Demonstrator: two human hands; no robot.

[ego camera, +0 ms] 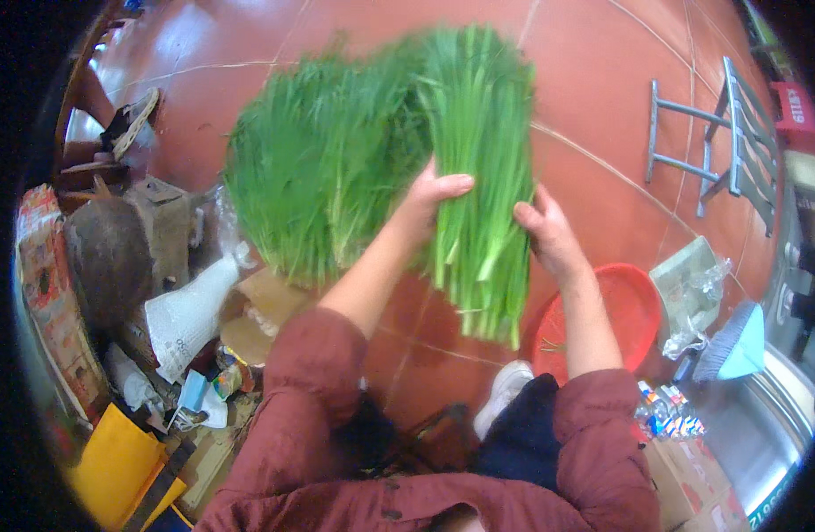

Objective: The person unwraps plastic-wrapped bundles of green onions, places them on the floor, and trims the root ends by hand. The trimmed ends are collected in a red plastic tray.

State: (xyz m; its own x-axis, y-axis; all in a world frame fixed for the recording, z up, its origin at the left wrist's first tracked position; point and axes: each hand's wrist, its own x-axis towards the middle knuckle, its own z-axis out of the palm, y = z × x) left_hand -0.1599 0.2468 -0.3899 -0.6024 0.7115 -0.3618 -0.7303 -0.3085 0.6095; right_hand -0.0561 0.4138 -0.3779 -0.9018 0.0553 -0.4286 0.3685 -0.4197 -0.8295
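Note:
Both my hands hold a large bunch of long, flat green leaves (pixel 484 173), most like garlic chives, with its pale cut ends pointing towards me. My left hand (pixel 434 196) grips the bunch's left side, thumb on top. On the right side, my right hand (pixel 543 223) grips it lower down, its thumb against the stems. The fingers beneath are hidden. A wide pile of similar greens (pixel 307 166) lies on the floor to the left, partly behind my left hand and forearm.
Near my right forearm a red plastic basin (pixel 630 312) stands on the tiled floor (pixel 593 80). A folding metal stool (pixel 733 126) is at the right. Cardboard boxes (pixel 161 226), plastic bags and a bubble-wrap sheet (pixel 191 312) crowd the left. Another person's foot in a shoe (pixel 135 123) shows upper left.

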